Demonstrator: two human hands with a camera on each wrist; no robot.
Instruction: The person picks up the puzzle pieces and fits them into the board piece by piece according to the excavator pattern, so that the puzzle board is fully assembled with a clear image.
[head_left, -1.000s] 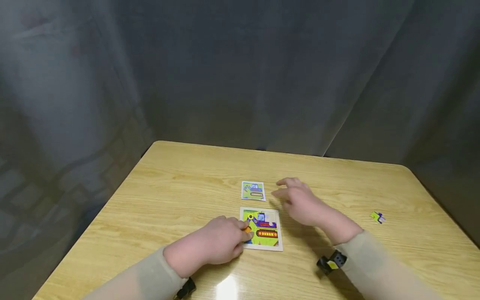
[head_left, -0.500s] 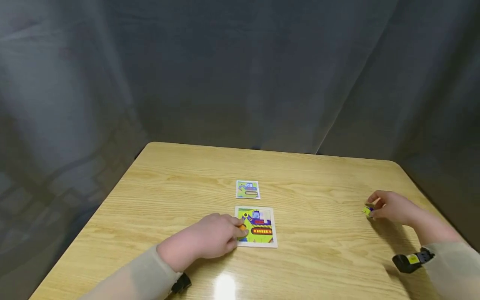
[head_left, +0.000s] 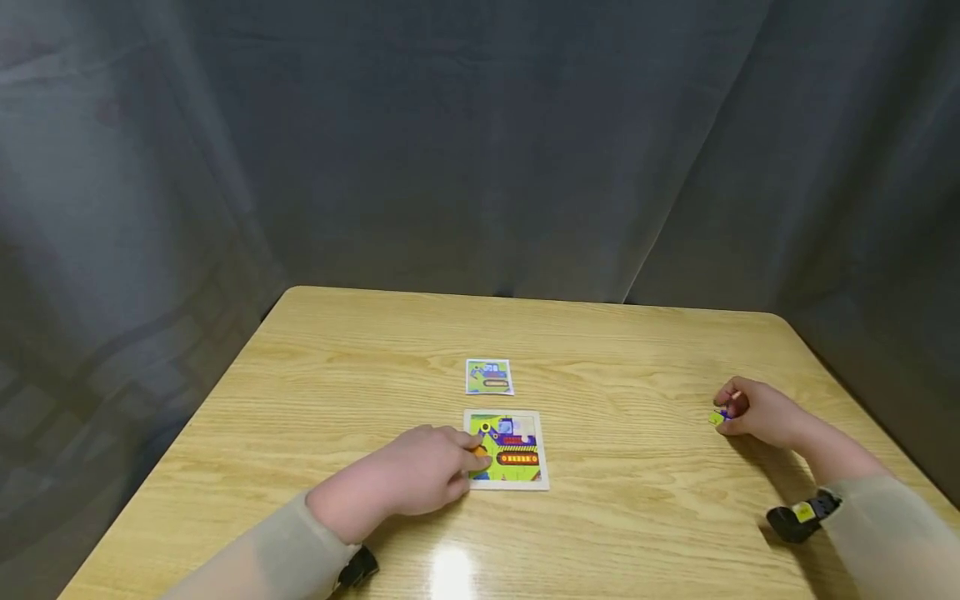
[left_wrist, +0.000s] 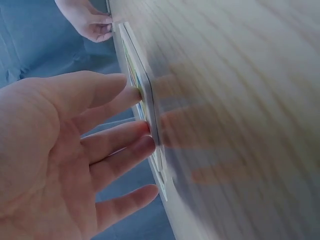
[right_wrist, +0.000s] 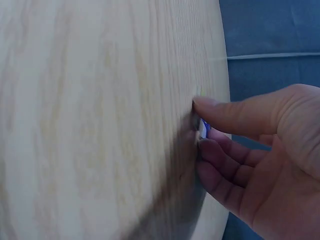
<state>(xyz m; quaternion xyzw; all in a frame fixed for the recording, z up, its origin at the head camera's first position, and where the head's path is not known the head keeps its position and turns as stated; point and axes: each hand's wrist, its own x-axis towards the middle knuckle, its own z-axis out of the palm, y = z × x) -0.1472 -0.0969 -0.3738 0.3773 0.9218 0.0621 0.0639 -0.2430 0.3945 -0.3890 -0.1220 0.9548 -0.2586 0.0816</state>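
Observation:
A square jigsaw puzzle in a white-edged tray lies mid-table, its picture a purple digger on green. At its upper right is a pale gap where no piece sits. My left hand rests its extended fingertips on the puzzle's left side; in the left wrist view the hand touches the tray's edge. Far to the right, my right hand pinches a green and purple puzzle piece at the tabletop. The right wrist view shows the hand with thumb and fingers mostly hiding the piece.
A smaller picture card with the same digger lies just behind the puzzle. The wooden table ends at a dark grey curtain behind and at the sides.
My right hand has gone from beside the puzzle over to the loose piece on the right and now pinches it, moving slightly left with it. The left hand stays on the puzzle.

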